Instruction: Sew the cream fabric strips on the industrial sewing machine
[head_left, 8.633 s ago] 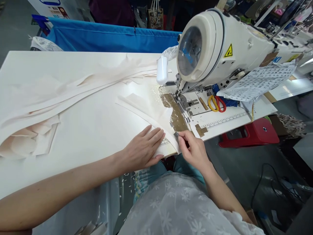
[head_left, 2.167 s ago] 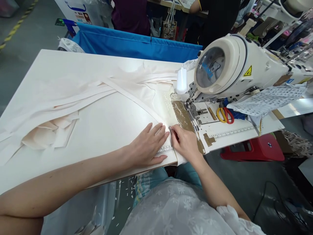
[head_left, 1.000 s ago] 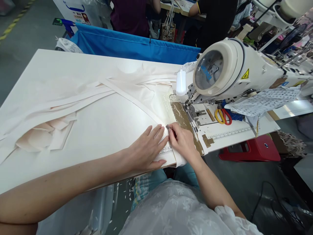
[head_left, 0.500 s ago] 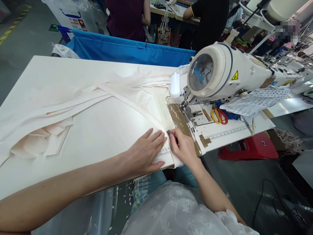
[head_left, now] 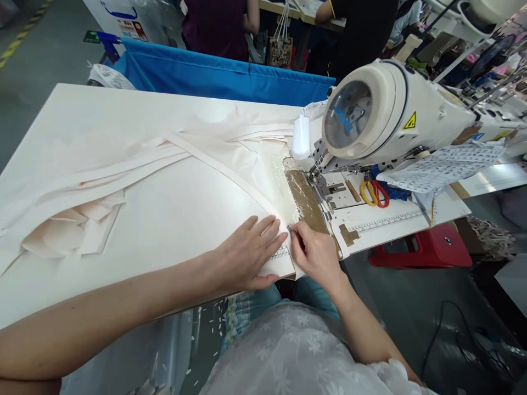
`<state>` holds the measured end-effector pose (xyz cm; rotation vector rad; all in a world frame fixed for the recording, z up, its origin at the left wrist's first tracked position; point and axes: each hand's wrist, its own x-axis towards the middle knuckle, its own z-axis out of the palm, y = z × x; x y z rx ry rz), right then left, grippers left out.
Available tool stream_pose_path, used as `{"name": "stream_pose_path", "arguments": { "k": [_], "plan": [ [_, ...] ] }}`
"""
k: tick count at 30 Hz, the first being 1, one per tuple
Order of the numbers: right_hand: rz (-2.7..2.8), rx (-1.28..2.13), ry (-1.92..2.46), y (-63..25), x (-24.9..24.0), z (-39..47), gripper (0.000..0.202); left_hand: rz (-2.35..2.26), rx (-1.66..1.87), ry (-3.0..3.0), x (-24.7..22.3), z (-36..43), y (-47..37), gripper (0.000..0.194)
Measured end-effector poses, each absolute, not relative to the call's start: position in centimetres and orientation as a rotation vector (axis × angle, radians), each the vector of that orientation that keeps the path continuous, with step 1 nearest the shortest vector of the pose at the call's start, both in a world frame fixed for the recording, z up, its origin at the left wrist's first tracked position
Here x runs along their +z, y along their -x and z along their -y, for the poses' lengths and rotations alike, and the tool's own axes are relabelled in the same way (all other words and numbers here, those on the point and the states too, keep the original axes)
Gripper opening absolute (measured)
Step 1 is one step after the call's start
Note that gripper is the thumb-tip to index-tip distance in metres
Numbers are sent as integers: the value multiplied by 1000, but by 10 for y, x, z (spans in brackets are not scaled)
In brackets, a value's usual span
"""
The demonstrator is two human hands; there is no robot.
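My left hand [head_left: 249,255] lies palm down, fingers stretched out, pressing on the edge of the cream fabric [head_left: 216,166] and the table beside it. Right next to it, my right hand [head_left: 316,253] is closed in a pinch on a small grey metal piece [head_left: 290,227]; mostly covered by the fingers, its kind is unclear. The piece is over the fabric's strip near the table's front edge. More fabric spreads in folds across the table to the left. Under my left hand a printed ruler scale [head_left: 280,253] shows in part.
A sewing machine [head_left: 366,112] stands to the right, with a white thread cone [head_left: 301,137] beside it. Scissors [head_left: 374,193] with yellow and red handles lie under its arm. A blue cloth bin [head_left: 226,74] borders the far table edge. A red stool [head_left: 428,247] stands at right.
The camera view has shifted slightly, so the machine and table appear a little further right and higher. Both hands keep nearly the same pose on the fabric.
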<state>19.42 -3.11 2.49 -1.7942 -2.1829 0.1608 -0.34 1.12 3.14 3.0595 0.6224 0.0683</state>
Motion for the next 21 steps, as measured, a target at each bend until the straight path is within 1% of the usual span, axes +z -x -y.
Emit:
{"name": "stream_pose_path", "arguments": {
  "k": [2,5,7,9,11,14,18,21],
  "plan": [
    [2087,299,1783,-199,28,38,17,-621,63,-3074,32,-9,3,76],
    [1720,482,1738,-204,31,51,16,-698,41,-3110,30,-9,3,79],
    [1475,477,1702,-204,29,62,17,-852,21,-3125,27,-13,4,82],
    [1373,430,1673,-199,25,74,17,-1010,35,-3106,24,-20,5,82],
    [1421,408,1631,-194,20,83,16,-1037,89,-3070,23,-26,6,78],
    [1596,432,1552,-190,16,86,16,-902,134,-3030,25,-30,7,70],
    [1748,515,1599,-203,19,69,15,-822,65,-3039,27,-22,8,76],
    [1813,467,1680,-210,23,47,18,-835,28,-3066,27,-15,9,81]
  ]
}}
